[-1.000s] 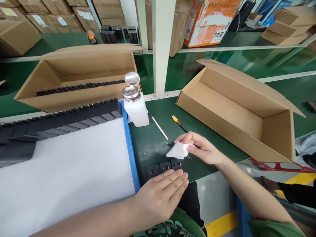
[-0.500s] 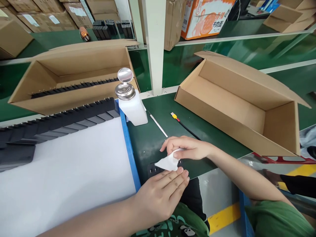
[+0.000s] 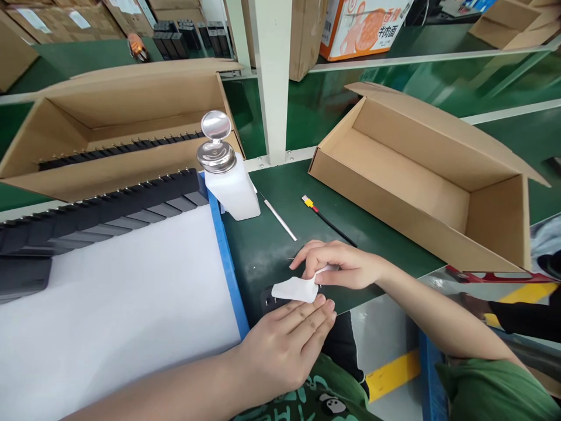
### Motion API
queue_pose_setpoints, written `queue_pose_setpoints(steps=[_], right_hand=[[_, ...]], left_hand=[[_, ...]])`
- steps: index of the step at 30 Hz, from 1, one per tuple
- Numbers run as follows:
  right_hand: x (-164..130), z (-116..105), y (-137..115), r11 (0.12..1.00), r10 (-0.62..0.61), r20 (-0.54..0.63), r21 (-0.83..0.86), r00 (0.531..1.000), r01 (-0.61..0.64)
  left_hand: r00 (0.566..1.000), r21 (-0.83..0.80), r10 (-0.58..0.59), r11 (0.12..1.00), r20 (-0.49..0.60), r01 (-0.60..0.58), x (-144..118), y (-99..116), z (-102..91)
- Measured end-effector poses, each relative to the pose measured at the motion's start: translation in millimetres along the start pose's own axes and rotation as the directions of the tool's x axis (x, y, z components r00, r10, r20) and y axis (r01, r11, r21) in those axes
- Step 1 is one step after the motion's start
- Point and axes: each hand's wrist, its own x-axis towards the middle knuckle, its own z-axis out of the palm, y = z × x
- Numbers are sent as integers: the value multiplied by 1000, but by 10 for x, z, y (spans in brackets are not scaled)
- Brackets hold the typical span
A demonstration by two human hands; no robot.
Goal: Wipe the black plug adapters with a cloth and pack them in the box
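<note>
My right hand [image 3: 346,264] pinches a folded white wipe [image 3: 295,289] between thumb and fingers. Beneath the wipe lies a flat black part [image 3: 266,298] with small metal pins, mostly covered. My left hand [image 3: 291,345] rests along the near side of that part, fingers stretched out side by side; its thumb is hidden. Beyond my right hand are a thin white-handled tool [image 3: 280,220] and a black cable [image 3: 335,227] with a yellow and red USB plug. A white dispenser bottle [image 3: 234,190] with a raised metal lid stands farther left.
A blue-edged tray [image 3: 225,263] with a white sheet holds a row of black parts [image 3: 100,213] on the left. Behind it, an open carton [image 3: 131,105] contains more black parts. Another open carton [image 3: 412,169] sits at right. A white post [image 3: 274,88] rises behind the bench.
My right hand has shifted slightly right, and the wipe has flattened and changed shape over the black part. My left hand stays in place. The camera view has moved a little.
</note>
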Motion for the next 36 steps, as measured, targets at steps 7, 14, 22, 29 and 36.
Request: queue_pose_setpoints(steps=[7, 14, 22, 29, 36], right_hand=[[-422, 62, -206, 997, 57, -644, -5, 763, -79], [-787, 932, -233, 888, -164, -793, -378, 586, -264], [-692, 1369, 108, 884, -334, -707, -465, 623, -54], [-989, 1228, 47, 928, -200, -949, -263, 245, -263], [-747, 970, 2, 961, 5, -998, -14, 67, -277]], left_hand=[[999, -85, -19, 996, 39, 22, 1, -12, -200], [903, 78, -365, 931, 228, 356, 86, -161, -288], [910, 141, -360, 931, 206, 336, 76, -141, -38], [897, -31, -426, 901, 121, 432, 65, -208, -110], [293, -875, -867, -273, 404, 399, 11, -116, -485]])
